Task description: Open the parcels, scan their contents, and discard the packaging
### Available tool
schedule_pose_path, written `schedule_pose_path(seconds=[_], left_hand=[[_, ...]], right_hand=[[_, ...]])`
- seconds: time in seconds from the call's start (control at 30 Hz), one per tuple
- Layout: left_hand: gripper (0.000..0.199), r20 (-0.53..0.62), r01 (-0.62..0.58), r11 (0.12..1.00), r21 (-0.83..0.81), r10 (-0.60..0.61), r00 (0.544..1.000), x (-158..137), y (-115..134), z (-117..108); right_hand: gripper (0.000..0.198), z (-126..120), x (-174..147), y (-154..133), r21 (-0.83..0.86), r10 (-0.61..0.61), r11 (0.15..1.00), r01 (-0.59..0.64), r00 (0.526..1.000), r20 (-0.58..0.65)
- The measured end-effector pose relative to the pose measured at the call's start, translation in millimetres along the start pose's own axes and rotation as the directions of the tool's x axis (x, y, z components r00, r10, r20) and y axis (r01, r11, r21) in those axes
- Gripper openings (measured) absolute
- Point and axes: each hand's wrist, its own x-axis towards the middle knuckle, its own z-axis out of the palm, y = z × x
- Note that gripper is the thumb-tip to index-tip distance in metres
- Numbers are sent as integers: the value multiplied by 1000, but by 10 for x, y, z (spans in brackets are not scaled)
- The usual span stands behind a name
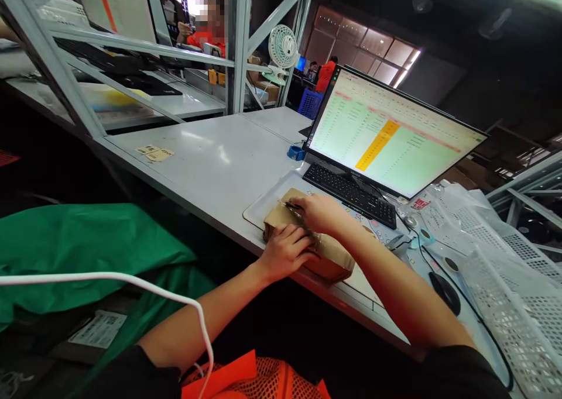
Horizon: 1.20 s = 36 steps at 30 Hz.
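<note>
A brown cardboard box (330,257) lies at the front edge of the white table, with shiny clear film or tape across its top. My left hand (287,250) rests on the near side of the box. Its fingers are bent against the top, where the film bunches up; what they grip is partly hidden. My right hand (319,213) is just beyond, over the far part of the box. Closed fingers there hold a thin dark object (293,205), its tip pointing left at the film; its exact kind is too small to tell.
Behind the box stand a black keyboard (349,194) and a tilted monitor (395,133). Blue tape (296,152) and paper labels (154,152) lie on the table. To the right are a mouse (444,293) and white plastic baskets (504,305). A white cable (132,279) crosses my left arm.
</note>
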Motion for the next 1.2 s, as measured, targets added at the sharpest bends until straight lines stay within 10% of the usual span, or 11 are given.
schedule_pose_path(seconds=[0.27,0.5,0.7,0.8,0.93,1.2], left_hand=[[28,-15,19,1000,-9,-19,1000,-10,-16,12],[28,39,-19,996,85,16,999,167,206,-185],[37,494,-2,998,-69,36,869,936,-77,-536],[59,623,43,999,-16,-23,782,1328,-448,-527],[81,775,109,994,-29,-46,630,1509,-729,-430],[67,731,-64,997,50,7,683,1393,-577,-502]], right_hand=[[44,93,-1210,609,-67,232,972,-225,965,120],[46,924,-2239,1159,-73,612,791,-608,783,114],[50,1651,-2038,995,109,618,786,-609,780,-97],[44,1543,-1864,914,285,615,782,-554,761,-209],[42,1121,-1615,543,580,489,798,-164,739,-463],[29,993,-1302,-10,511,281,860,6,829,-483]])
